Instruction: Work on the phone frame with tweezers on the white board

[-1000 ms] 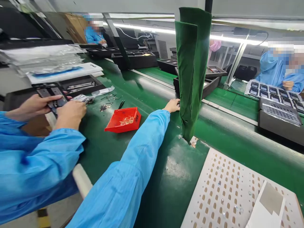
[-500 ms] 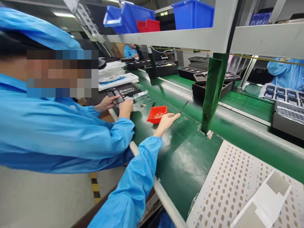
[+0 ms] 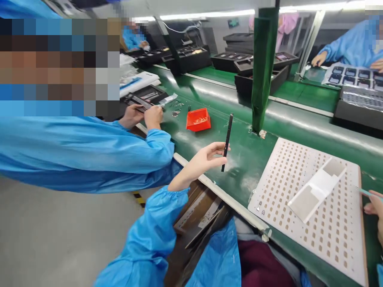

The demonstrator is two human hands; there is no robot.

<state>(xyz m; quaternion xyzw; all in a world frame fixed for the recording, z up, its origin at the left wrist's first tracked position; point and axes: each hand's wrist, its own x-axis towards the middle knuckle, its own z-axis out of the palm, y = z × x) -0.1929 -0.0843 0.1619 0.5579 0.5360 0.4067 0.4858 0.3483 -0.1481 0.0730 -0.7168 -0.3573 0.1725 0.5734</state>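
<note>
My left hand (image 3: 206, 159) pinches a thin black phone frame (image 3: 228, 139) between thumb and fingers. The frame is upright and seen edge-on, raised above the green bench (image 3: 236, 181). At the right edge, my right hand (image 3: 375, 205) is partly cut off and has its fingers closed on a thin pale-blue stick-like tool (image 3: 363, 192), whose exact kind I cannot make out. Left of that hand lies a white board (image 3: 326, 235) with rows of small tan pieces. On the board rests a white card strip (image 3: 318, 189) with two greyish panels.
Beyond my left hand stands a red bin (image 3: 198, 120) with small pale pieces inside. A co-worker in a blue sleeve (image 3: 134, 147) works at the left. A green-wrapped post (image 3: 263, 71) rises from the bench. Black trays (image 3: 261, 85) stand behind it.
My left hand has drawn back from beside the red bin toward me, and the frame has turned more upright. My view has swung down and right; my right hand has come into sight.
</note>
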